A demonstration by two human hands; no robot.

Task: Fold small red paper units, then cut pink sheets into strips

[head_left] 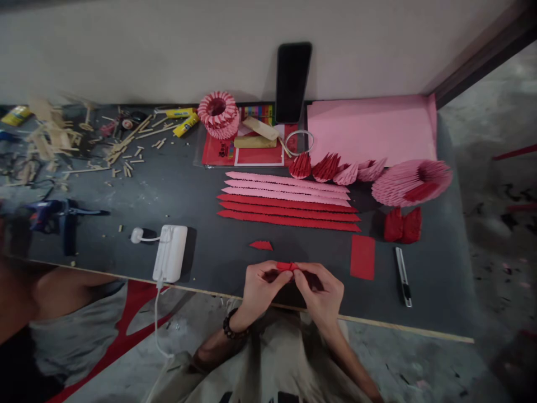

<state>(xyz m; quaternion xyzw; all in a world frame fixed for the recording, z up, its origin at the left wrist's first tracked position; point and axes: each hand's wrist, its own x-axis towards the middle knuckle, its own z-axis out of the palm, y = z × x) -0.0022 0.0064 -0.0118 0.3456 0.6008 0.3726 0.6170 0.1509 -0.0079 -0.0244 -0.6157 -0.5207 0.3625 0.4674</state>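
Between my two hands, close to the table's front edge, a small folded piece of red paper [286, 266] is pinched. My left hand [264, 282] grips its left part with thumb and fingers. The fingers of my right hand [321, 285] are closed on its right end. Just beyond lies a small red folded paper piece [262, 245]. Farther back, several red strips of joined folded pieces [289, 212] and pink strips [287, 188] lie in rows. A red paper stack [362, 257] sits to the right of my hands.
A cutter knife [403, 277] and red bundles [403, 225] lie at right, near a pink folded-paper ring [411, 182]. A phone [293, 83] leans on the wall. A white power bank [170, 253], glue gun [62, 215] and wooden sticks [130, 137] are at left, beside another person's leg [71, 288].
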